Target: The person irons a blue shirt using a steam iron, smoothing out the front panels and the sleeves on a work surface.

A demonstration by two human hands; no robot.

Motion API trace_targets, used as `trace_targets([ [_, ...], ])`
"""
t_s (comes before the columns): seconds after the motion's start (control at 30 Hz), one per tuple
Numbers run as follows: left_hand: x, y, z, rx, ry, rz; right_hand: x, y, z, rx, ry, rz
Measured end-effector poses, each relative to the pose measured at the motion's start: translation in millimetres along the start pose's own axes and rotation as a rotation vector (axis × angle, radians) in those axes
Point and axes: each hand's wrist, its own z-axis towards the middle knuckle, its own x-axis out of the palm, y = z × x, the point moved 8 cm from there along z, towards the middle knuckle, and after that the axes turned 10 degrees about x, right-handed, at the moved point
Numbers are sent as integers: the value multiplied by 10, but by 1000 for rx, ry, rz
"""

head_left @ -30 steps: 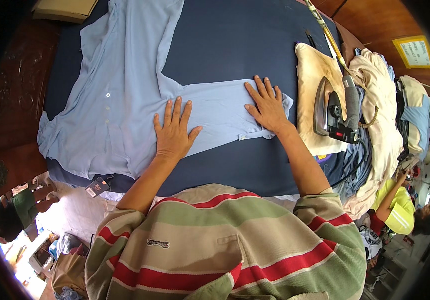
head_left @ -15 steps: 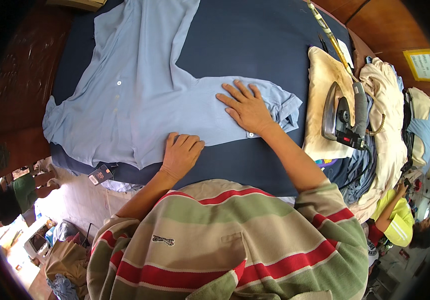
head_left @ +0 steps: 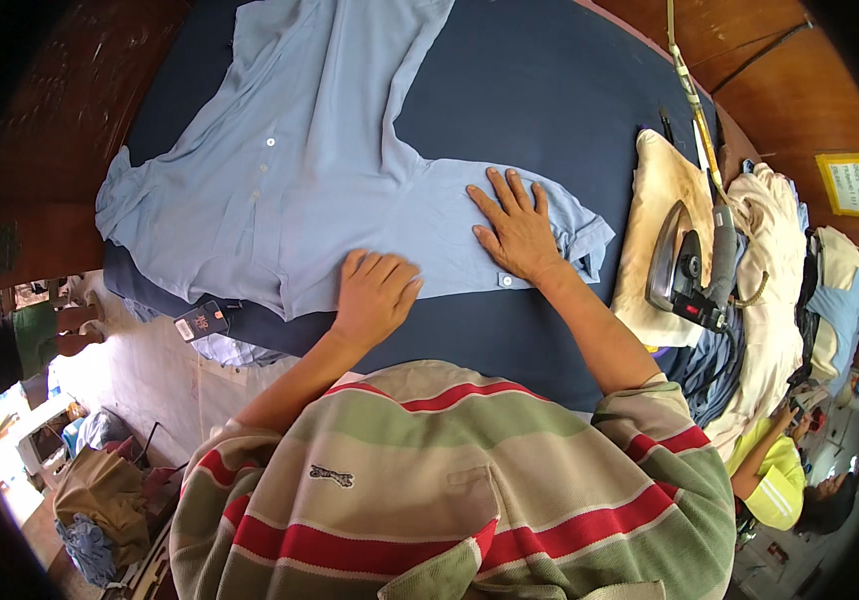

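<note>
Resting on blue shirt: right hand, fingers spread; left hand, fingers bent (whether pinching, cannot tell).

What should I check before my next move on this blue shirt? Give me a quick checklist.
1. Iron clear of the blue shirt: ok, it is on the stained pale pad, apart from the shirt.
2. Iron cool or hot: cannot tell.
3. Sleeve smooth to its end: not ok, rumpled beyond the right hand.
4. Right hand flat on the sleeve: ok, fingers spread.
5. Left hand gripping fabric: cannot tell, fingers curled and blurred.
6. Dark tag away from the sleeve: ok, by the shirt's near edge.
</note>
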Motion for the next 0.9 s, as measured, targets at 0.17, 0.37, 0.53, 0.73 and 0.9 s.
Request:
trace_targets([
  [0.17,434,186,594,30,25,21,-711,-277,25,8,-174,194],
  [0.37,607,187,633,31,229,223,-1846,-2448,-1033,758,-470,-714],
  [0.53,605,112,599,29,268,275,-1650,-3157,-1198,1006,-196,152],
  [0.73,742,-119,580,97,301,136,-1610,-3136,-1187,1122,-68,519],
  [0.9,597,-126,585,107,217,91,-1870,-1964,-515,679,-34,255],
])
